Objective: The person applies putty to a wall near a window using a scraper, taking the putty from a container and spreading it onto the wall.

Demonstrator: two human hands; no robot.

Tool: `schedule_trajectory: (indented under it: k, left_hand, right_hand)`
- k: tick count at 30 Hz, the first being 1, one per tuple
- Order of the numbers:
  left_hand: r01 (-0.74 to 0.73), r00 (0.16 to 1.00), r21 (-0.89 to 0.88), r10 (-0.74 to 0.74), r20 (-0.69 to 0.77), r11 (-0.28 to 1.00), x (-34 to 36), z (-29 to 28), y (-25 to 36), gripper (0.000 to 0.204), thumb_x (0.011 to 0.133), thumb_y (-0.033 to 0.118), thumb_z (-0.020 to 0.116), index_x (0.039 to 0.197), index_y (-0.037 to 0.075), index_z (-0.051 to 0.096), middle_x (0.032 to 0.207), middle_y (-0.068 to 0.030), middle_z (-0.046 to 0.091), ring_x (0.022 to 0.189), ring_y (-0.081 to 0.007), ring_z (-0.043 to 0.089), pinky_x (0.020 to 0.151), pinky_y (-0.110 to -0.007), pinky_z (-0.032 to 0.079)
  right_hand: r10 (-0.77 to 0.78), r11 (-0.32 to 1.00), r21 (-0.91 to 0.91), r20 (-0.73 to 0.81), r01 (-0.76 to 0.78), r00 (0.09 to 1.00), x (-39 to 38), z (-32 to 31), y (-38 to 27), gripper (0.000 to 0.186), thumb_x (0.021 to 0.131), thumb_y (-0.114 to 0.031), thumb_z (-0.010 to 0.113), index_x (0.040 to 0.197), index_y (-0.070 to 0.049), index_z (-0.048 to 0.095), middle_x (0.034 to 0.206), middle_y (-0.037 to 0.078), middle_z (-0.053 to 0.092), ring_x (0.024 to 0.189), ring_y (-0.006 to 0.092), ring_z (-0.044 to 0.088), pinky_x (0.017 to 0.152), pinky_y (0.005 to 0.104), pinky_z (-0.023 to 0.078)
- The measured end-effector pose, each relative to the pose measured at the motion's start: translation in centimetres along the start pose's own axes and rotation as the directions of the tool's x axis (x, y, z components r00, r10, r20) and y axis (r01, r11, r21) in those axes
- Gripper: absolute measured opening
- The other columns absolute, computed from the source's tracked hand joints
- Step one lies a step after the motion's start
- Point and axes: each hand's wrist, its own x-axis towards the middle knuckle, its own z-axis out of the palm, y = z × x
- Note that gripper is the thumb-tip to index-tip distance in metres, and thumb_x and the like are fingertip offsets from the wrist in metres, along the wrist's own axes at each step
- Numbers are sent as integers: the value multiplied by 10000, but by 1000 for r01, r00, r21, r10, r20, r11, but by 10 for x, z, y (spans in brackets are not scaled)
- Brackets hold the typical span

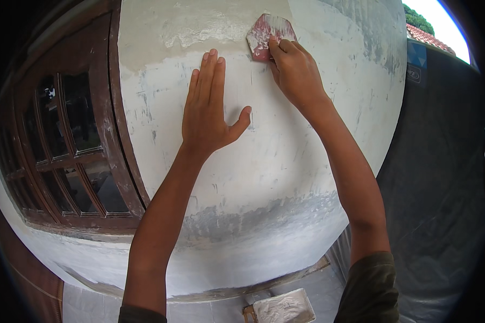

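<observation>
My right hand grips a red putty scraper smeared with white paste, its blade against the wall's upper part. To its left, my left hand lies flat toward the white wall, fingers straight and thumb spread, holding nothing. Just above the left fingertips a band of wet, greyish-cream putty covers the wall. Grey patches and streaks show through the white coat elsewhere.
At left is a dark brown wooden window with several glass panes. On the floor below stands a white tray of putty. A dark sheet hangs at right, with a tiled roof beyond.
</observation>
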Motion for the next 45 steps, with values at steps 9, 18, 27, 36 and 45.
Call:
schedule_trajectory:
  k: [9,18,27,36,45]
  left_hand:
    - [1,1000,46,1,-28,999,-1,2,-2,921,798,282,727,1541,-51,298,1606,-253,329,1517,-380,298,1218,-526,263]
    - [8,1000,0,-8,5,1000,0,0,0,906,823,227,707,1560,-41,253,1619,-267,294,1519,-422,270,1205,-588,232]
    - [-2,1000,2,2,-4,1000,-1,2,-1,911,818,232,718,1558,-33,257,1619,-263,293,1517,-416,276,1206,-586,241]
    - [13,1000,14,-13,16,1000,-3,0,-1,906,816,233,716,1553,-37,264,1625,-258,284,1522,-412,264,1206,-585,245]
    - [8,1000,15,-8,16,1000,0,1,0,905,814,233,717,1550,-43,268,1624,-257,286,1522,-413,265,1203,-584,252]
  right_hand:
    - [69,978,192,86,-84,994,-23,-34,-15,348,770,33,698,1116,43,669,845,128,647,820,297,657,703,406,561]
    - [103,992,89,-141,-91,985,44,-26,27,287,818,-14,706,1105,-19,706,845,125,665,778,306,668,698,406,556]
    - [26,997,72,-53,-22,998,25,-11,23,154,797,23,661,950,11,653,877,136,661,851,344,663,733,439,568]
    - [134,980,153,-35,-127,990,8,-41,6,279,815,-3,687,1092,-13,720,867,112,678,836,302,672,737,403,572]
    - [12,1000,-8,-90,-12,996,51,-6,36,378,811,-9,708,1188,-46,691,894,128,668,835,325,667,748,418,561]
